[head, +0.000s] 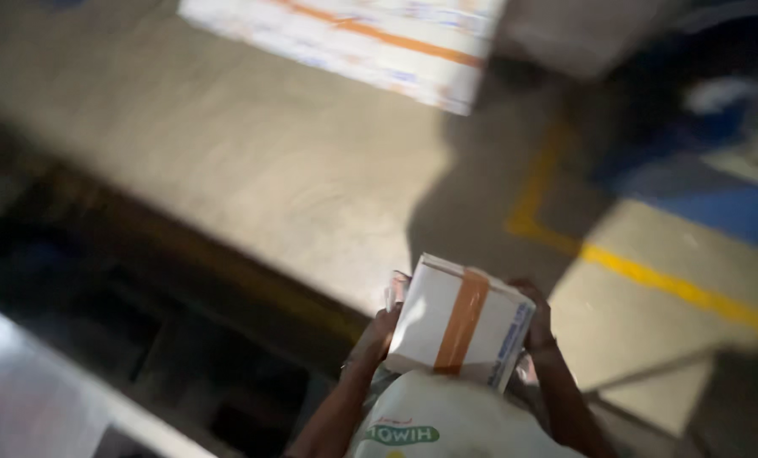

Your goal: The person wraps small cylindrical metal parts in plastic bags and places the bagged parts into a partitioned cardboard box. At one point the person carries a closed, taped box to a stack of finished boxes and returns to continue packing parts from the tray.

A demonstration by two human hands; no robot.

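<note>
Concrete floor (251,170) fills most of the view, dim and blurred, crossed by a yellow painted line (650,276) on the right and dropping into a dark recess at the lower left. A small white carton (459,322), sealed along its top by a strip of orange-brown tape (464,318), sits low in the middle, raised in front of the person's chest. It is clamped from both sides: the left hand (379,335) presses its left face and the right hand (538,318) wraps its right edge, which keeps it level. The carton is shut, so its contents cannot be seen. Just below it lies a pale sack or bag (447,420), possibly carried beneath. Far off, a larger white taped box (353,38) rests on the floor.
</note>
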